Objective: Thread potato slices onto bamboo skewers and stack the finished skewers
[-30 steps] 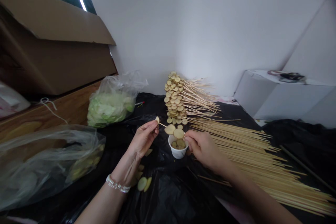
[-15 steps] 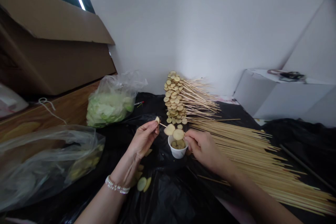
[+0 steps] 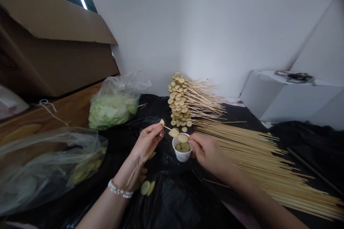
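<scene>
My left hand (image 3: 147, 142) pinches a thin bamboo skewer (image 3: 167, 127) with a pale potato slice (image 3: 161, 122) at its tip and a second slice (image 3: 173, 132) farther along. My right hand (image 3: 207, 154) holds a potato slice (image 3: 182, 138) by its edge, just above a small white cup (image 3: 182, 155). Several potato slices (image 3: 185, 146) lie in the cup. The two hands are close together, with the skewer's far end next to the slice in my right fingers.
Behind the cup stands a pile of finished potato skewers (image 3: 178, 100). Loose bamboo skewers (image 3: 258, 161) spread right across the black plastic sheet (image 3: 172, 200). Plastic bags of sliced vegetables (image 3: 113, 111) lie left, beside a cardboard box (image 3: 53, 46). Loose slices (image 3: 145, 188) lie below my left wrist.
The slice on the skewer now looks more edge-on, and the slice in my right fingers sits slightly lower, nearer the cup. My hands have barely moved.
</scene>
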Demonstrator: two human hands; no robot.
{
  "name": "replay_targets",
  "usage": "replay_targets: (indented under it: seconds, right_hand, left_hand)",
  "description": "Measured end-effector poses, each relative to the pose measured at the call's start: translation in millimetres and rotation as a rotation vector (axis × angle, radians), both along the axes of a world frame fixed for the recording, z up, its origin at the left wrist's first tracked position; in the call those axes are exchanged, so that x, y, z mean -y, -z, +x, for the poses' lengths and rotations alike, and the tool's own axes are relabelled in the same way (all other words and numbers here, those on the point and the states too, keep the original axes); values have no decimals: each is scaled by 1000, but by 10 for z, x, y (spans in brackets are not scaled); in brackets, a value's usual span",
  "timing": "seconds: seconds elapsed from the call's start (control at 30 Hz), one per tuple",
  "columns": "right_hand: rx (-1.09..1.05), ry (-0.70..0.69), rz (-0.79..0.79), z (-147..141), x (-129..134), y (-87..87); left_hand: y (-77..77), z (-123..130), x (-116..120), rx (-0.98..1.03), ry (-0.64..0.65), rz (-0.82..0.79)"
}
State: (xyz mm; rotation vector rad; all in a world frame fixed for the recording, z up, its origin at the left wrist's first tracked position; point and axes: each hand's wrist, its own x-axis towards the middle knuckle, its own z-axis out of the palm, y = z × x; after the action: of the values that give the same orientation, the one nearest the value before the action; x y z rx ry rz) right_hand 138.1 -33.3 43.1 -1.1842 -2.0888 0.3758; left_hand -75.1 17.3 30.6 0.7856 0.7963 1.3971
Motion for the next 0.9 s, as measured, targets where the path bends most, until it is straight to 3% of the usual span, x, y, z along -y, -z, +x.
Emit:
replay_targets:
  seconds: [0.07,0.13,0.2,0.33,0.4,0.47,0.6,0.67,0.7,0.83,0.9]
  right_hand:
    - [-106,-77,-214,2,-17,-45]
    - [-129,-100,-307,1,-28,-53]
    - [-68,-43,-189,-3,-25,-19]
    - [236,41,273,-12,8,91]
    - [290,41,329,-15,18,105]
    - [176,40,226,-18,16,71]
    - [-143,-78,-251,-26,-10,-43]
    - [-171,-99,-333,-29,-17,-50]
    - [-146,-76,-279,-30,-15,-33]
    - [135,41,178,-31,18,96]
    - [208,48,258,-34,28,124]
  left_hand:
    - [-8,2,10,-9,24,7]
    - [-12,6,16,-12,31,8]
    - [-7,10,14,-19,14,1]
    - [19,15,-5,-24,-20,-12]
    - [27,15,-7,-17,-17,-4]
    - [23,12,1,-21,-5,11]
    - [-2,4,28,-38,53,54]
    - [-1,2,31,-47,63,65]
    - [4,2,29,-51,59,63]
    - [41,6,10,-47,19,37]
    - [49,8,6,-50,8,34]
